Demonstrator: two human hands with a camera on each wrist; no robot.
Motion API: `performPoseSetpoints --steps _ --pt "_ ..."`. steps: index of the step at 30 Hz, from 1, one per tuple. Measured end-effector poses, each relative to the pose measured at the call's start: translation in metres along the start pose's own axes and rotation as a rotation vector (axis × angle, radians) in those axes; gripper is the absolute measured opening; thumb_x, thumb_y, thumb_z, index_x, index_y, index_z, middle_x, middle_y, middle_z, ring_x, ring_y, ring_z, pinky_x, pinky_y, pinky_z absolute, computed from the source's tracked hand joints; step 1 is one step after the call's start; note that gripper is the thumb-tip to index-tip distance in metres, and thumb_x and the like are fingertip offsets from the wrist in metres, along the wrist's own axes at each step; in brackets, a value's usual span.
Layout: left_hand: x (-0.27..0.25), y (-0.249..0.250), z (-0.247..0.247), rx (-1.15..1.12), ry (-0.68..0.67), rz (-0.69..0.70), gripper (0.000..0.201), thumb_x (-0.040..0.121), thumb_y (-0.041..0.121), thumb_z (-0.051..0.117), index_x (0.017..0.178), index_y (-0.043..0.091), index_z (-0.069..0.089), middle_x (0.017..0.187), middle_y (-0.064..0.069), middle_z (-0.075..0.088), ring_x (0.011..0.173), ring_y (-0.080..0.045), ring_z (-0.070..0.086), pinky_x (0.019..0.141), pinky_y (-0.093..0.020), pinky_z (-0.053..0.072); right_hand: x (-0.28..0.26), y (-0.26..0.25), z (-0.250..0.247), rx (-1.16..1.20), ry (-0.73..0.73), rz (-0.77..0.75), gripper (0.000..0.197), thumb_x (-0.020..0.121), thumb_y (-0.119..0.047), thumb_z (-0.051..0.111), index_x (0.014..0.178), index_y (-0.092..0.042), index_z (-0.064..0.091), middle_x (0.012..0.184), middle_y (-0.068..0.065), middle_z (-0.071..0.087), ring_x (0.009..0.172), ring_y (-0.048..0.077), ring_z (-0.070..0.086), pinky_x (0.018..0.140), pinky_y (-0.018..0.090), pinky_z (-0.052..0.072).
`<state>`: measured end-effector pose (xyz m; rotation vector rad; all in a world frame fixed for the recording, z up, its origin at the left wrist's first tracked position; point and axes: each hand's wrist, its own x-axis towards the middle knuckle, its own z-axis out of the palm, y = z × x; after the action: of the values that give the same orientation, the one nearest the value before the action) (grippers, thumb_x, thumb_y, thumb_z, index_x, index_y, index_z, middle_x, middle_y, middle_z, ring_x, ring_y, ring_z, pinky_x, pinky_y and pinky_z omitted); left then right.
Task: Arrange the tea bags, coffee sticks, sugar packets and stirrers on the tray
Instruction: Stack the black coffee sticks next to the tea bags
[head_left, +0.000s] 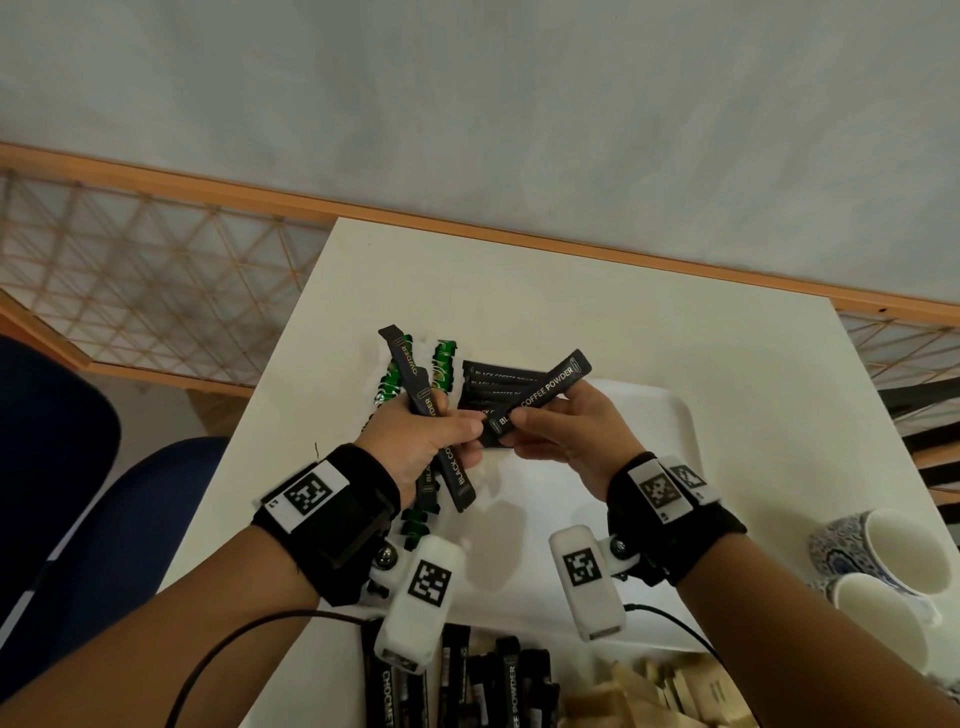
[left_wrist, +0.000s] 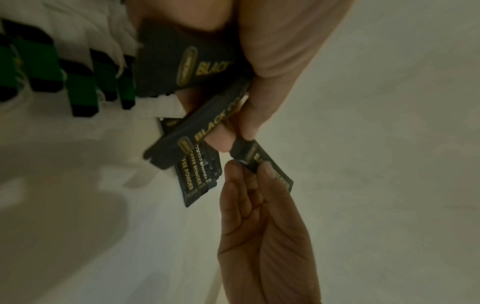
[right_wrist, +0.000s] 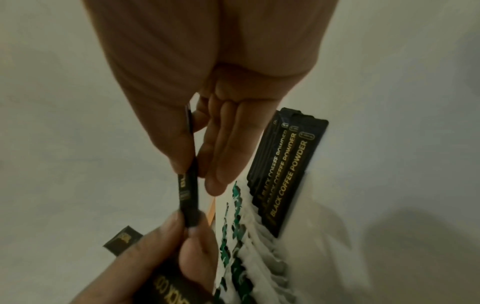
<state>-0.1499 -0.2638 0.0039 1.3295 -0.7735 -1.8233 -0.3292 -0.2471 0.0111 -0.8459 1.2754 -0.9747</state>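
My left hand (head_left: 447, 426) grips a bundle of black coffee sticks (head_left: 425, 400) above the table, and its thumb and forefinger also pinch the lower end of one more coffee stick (head_left: 543, 397). My right hand (head_left: 519, 428) pinches that same stick (right_wrist: 189, 197) near its lower end, so both hands hold it. Below them, on the white tray (head_left: 670, 415), a row of coffee sticks (head_left: 493, 382) lies beside a row of green and white tea bags (head_left: 442, 364). Both rows show in the wrist views as coffee sticks (right_wrist: 283, 170) and tea bags (left_wrist: 78, 82).
A box of more black sticks (head_left: 467, 675) and brown paper packets (head_left: 665, 686) sit at the near table edge. Two patterned cups (head_left: 893, 551) stand at the right. A blue chair (head_left: 104, 493) is on the left, and a wooden railing (head_left: 467, 218) runs behind the table.
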Motion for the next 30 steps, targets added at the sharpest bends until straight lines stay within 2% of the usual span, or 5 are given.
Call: performPoseSetpoints --steps 4,10,17,22,30 --pt "0.0 0.001 -0.001 0.088 0.021 0.021 0.035 0.08 -0.016 0.062 0.07 0.012 0.043 0.079 -0.014 0.068 0.052 -0.022 0.059 0.049 -0.028 0.053 0.001 -0.005 -0.009 -0.04 0.079 -0.108 0.035 0.083 -0.001 0.067 0.109 -0.022 0.058 0.08 0.002 0.065 0.067 0.018 0.064 0.073 0.038 0.056" --pt "-0.001 0.004 -0.01 0.081 0.086 0.044 0.034 0.082 -0.009 0.065 0.068 0.014 0.042 0.07 -0.012 0.061 0.053 -0.023 0.052 0.047 -0.026 0.05 0.005 -0.003 -0.029 -0.478 -0.014 -0.121 0.022 0.082 -0.003 0.07 0.086 -0.024 0.075 0.084 -0.003 0.074 0.077 0.007 0.065 0.078 0.016 0.052" --pt "-0.004 0.013 -0.009 0.069 0.1 0.008 0.033 0.082 0.032 0.073 0.07 0.014 0.047 0.055 -0.001 0.045 0.04 -0.012 0.043 0.039 -0.021 0.042 0.006 0.025 -0.041 -0.751 0.048 -0.022 0.02 0.083 -0.015 0.071 0.077 -0.035 0.073 0.081 -0.012 0.073 0.076 0.005 0.062 0.072 0.01 0.045" --pt "-0.005 0.019 -0.007 0.091 0.059 -0.057 0.049 0.08 0.062 0.059 0.076 0.015 0.048 0.058 -0.001 0.048 0.042 -0.014 0.042 0.039 -0.022 0.039 0.01 0.034 -0.032 -0.96 0.051 -0.069 0.012 0.082 -0.026 0.072 0.094 -0.03 0.074 0.085 -0.016 0.064 0.081 0.002 0.058 0.076 0.013 0.042" --pt "-0.008 0.021 -0.008 -0.041 0.049 -0.123 0.029 0.094 0.041 0.047 0.082 0.015 0.048 0.06 -0.004 0.047 0.043 -0.017 0.041 0.039 -0.022 0.038 0.022 0.034 -0.026 -1.157 0.078 -0.126 0.008 0.082 -0.035 0.07 0.089 -0.033 0.074 0.086 -0.014 0.058 0.082 0.007 0.056 0.08 0.025 0.048"
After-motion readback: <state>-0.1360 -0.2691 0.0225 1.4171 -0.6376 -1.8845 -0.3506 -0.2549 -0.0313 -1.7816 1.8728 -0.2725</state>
